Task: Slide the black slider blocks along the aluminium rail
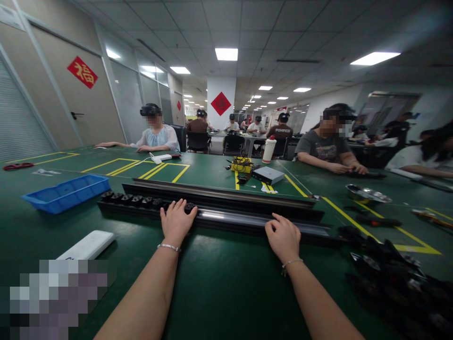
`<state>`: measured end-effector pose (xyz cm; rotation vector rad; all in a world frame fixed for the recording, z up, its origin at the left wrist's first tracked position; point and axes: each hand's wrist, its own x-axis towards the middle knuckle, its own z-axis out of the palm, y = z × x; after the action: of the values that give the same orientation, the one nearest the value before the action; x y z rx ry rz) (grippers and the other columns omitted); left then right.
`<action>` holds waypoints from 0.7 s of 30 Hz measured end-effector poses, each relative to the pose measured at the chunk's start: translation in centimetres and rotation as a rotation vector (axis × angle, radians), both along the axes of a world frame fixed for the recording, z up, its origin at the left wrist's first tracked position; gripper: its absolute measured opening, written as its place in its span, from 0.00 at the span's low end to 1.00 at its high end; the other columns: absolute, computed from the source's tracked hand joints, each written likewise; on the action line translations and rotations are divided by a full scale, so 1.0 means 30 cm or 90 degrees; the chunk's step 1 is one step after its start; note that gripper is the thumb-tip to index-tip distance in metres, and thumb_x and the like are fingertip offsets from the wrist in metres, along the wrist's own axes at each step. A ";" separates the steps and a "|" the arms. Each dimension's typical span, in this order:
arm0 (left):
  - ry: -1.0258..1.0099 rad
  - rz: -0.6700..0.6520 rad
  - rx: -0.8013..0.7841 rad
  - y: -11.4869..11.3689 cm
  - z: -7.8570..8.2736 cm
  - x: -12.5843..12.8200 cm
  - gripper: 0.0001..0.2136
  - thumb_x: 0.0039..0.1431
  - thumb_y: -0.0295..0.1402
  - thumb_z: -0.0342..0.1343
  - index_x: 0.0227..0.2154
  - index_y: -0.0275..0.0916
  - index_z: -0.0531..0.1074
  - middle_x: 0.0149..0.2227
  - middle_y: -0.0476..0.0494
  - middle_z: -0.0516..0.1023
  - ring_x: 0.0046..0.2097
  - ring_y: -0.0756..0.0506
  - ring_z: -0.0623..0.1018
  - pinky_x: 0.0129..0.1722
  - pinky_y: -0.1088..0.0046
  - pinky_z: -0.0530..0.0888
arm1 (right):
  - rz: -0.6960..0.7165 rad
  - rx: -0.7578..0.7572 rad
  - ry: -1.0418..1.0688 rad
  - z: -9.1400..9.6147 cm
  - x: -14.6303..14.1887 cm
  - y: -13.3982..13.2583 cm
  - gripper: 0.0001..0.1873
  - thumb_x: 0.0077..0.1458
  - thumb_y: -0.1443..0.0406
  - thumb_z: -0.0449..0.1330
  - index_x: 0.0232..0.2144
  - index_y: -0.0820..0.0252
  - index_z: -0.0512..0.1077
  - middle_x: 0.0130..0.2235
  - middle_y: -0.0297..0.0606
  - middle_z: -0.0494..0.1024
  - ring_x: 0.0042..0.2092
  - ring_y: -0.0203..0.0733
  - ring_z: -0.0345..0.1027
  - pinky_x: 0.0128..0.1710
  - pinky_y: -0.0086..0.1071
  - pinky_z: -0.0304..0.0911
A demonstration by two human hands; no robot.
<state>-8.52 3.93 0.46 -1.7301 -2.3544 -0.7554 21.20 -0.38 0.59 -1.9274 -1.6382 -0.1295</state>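
Note:
A long black channel rail (226, 216) lies crosswise on the green table before me. Several small black blocks (137, 200) sit in a row along its left part. My left hand (177, 219) is over the rail at the right end of that row, its thumb and forefinger around a small black block (190, 207). Farther right, my right hand (284, 234) grips the rail's near edge with curled fingers; its fingertips are partly hidden. A second black rail (219, 194) lies just behind, roughly parallel.
A blue tray (65, 194) stands left of the rails, with a white slab-like object (88, 244) nearer me. A blurred heap of black parts (392, 278) lies at right. Beyond are a metal bowl (368, 194), a grey box (268, 175) and a white bottle (269, 151). People sit around the table.

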 end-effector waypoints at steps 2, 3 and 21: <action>0.010 -0.010 -0.001 -0.005 0.002 -0.005 0.24 0.59 0.48 0.45 0.54 0.44 0.68 0.60 0.45 0.65 0.63 0.38 0.59 0.62 0.50 0.49 | -0.003 -0.003 -0.002 0.002 -0.001 -0.001 0.18 0.54 0.60 0.46 0.25 0.55 0.75 0.52 0.37 0.73 0.55 0.47 0.59 0.54 0.45 0.48; 0.019 -0.024 -0.005 -0.008 0.002 -0.011 0.24 0.59 0.48 0.45 0.54 0.44 0.67 0.60 0.45 0.65 0.63 0.38 0.59 0.62 0.51 0.49 | -0.004 -0.003 -0.002 0.003 -0.002 -0.002 0.18 0.54 0.60 0.46 0.25 0.55 0.75 0.52 0.37 0.73 0.55 0.48 0.59 0.54 0.45 0.48; 0.134 -0.175 -0.093 -0.021 0.004 -0.082 0.27 0.63 0.48 0.35 0.60 0.40 0.60 0.63 0.43 0.58 0.64 0.41 0.56 0.61 0.51 0.51 | -0.012 -0.001 -0.003 0.000 -0.002 0.003 0.17 0.53 0.61 0.48 0.25 0.55 0.75 0.52 0.37 0.73 0.55 0.47 0.59 0.54 0.46 0.49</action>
<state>-10.98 3.32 0.57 -2.1080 -2.1060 -0.4142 21.14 -0.30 0.58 -1.9458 -1.6238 -0.1400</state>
